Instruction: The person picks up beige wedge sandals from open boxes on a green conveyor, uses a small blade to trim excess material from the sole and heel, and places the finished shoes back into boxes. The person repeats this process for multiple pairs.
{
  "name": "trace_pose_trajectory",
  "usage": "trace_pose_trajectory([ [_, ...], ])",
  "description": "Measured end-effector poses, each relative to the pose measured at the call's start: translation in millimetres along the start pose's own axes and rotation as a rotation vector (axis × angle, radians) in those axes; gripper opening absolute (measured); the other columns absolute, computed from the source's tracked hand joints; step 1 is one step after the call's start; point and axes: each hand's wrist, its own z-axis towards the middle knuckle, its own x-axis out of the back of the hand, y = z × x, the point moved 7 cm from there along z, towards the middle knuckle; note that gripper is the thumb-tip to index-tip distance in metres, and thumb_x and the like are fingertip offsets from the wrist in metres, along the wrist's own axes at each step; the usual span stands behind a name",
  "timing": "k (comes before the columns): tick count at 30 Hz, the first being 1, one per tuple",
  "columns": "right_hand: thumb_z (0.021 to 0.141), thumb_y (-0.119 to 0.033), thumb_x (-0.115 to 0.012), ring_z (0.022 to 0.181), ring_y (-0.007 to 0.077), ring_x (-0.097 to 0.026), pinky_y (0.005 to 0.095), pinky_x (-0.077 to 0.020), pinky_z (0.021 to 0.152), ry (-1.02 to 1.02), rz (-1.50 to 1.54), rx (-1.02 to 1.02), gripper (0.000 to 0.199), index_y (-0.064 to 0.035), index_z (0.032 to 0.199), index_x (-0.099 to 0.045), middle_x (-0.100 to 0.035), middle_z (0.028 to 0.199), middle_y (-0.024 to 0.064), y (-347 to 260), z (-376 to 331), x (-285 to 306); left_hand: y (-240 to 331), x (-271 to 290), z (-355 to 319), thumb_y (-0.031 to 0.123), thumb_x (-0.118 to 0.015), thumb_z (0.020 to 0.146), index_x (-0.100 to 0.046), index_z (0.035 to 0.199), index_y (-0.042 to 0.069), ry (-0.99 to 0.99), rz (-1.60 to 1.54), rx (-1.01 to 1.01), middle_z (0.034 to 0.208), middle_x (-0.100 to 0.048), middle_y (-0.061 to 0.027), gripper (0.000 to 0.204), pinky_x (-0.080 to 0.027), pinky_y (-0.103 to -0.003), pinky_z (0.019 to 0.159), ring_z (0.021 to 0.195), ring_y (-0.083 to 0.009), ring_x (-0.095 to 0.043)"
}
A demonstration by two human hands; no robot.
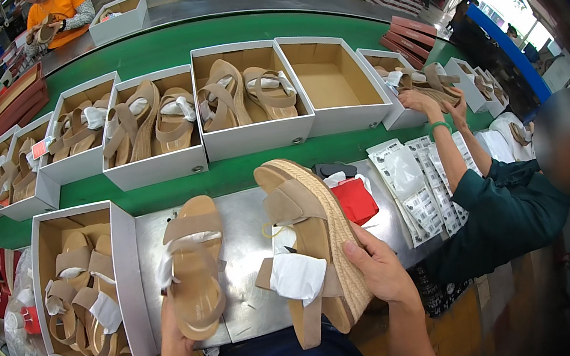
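Note:
A beige sandal point(201, 288) with its toe pointing away is held by my left hand point(175, 325), which grips it at the heel end; part of that hand is behind the shoe. On the other side, my right hand point(380, 265) is closed round the woven wedge sole of a second beige sandal point(334, 238), tipped on its side. White paper point(298, 276) wraps that sandal's strap, and its buckle strap hangs loose. Both sandals are above a metal worktable point(248, 295). Left of them stands an open white box point(129, 282) holding more beige sandals point(82, 278).
Open shoe boxes point(248, 139) line a green conveyor point(224, 181); one box point(332, 78) is empty. Right are label sheets point(417, 193) and a co-worker's hands point(432, 102) with a sandal. A red packet point(355, 201) lies behind my right sandal. Another person point(62, 15) works across the line.

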Motion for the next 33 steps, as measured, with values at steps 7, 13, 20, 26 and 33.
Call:
trace_pose_trajectory([
  [7, 0.103, -0.016, -0.052, 0.127, 0.0145, -0.046, 0.0297, -0.0351, 0.109, -0.051, -0.028, -0.030, 0.054, 0.0030, 0.150, -0.035, -0.049, 0.142, 0.0096, 4.8, -5.6, -10.9, 85.2, -50.3, -57.6, 0.006, -0.046, 0.097, -0.045, 0.140, 0.000, 0.166, 0.461, -0.830, 0.140, -0.051, -0.0162, 0.043, -0.037, -0.040, 0.113, 0.131, -0.0255, -0.048],
  [13, 0.099, -0.023, -0.059, 0.132, 0.0203, -0.046, 0.0322, -0.0339, 0.111, -0.114, -0.223, 0.014, 0.060, 0.0053, 0.148, -0.038, -0.052, 0.141, 0.0190, 11.4, -24.8, -43.4, 87.4, -158.5, -61.6, 0.021, -0.070, 0.085, -0.039, 0.146, 0.004, -0.221, 0.835, -0.797, 0.155, -0.030, -0.0200, 0.071, -0.026, -0.044, 0.117, 0.144, -0.0309, -0.030],
  [20, 0.100, -0.031, -0.057, 0.124, 0.0361, -0.056, 0.0358, -0.0422, 0.105, -0.217, -0.331, -0.169, 0.051, 0.0051, 0.135, -0.052, -0.058, 0.132, 0.0247, 38.9, -60.7, -34.6, 33.1, -171.9, -24.1, 0.026, -0.085, 0.075, -0.046, 0.137, 0.009, -0.445, 1.055, -0.328, 0.137, -0.041, -0.0131, 0.075, -0.030, -0.037, 0.112, 0.132, -0.0248, -0.040],
  [26, 0.082, -0.017, -0.075, 0.092, 0.0323, -0.060, 0.0441, -0.0487, 0.077, 0.200, -1.182, 0.333, 0.043, -0.0085, 0.123, -0.065, -0.062, 0.100, 0.0113, 83.8, -6.2, 0.4, 10.8, -182.3, -14.6, 0.026, -0.083, 0.079, -0.048, 0.135, 0.008, -0.506, 1.073, -0.246, 0.128, -0.046, -0.0117, 0.069, -0.034, -0.035, 0.109, 0.125, -0.0222, -0.044],
  [33, 0.088, -0.002, -0.064, 0.085, 0.0282, -0.060, 0.0364, -0.0505, 0.072, 0.293, -0.753, 0.274, 0.024, -0.0029, 0.112, -0.062, -0.057, 0.085, 0.0110, 68.1, -8.0, 11.4, 15.2, -174.5, -18.2, 0.028, -0.082, 0.080, -0.047, 0.136, 0.008, -0.503, 1.112, -0.269, 0.129, -0.046, -0.0128, 0.069, -0.033, -0.036, 0.110, 0.127, -0.0242, -0.043],
])
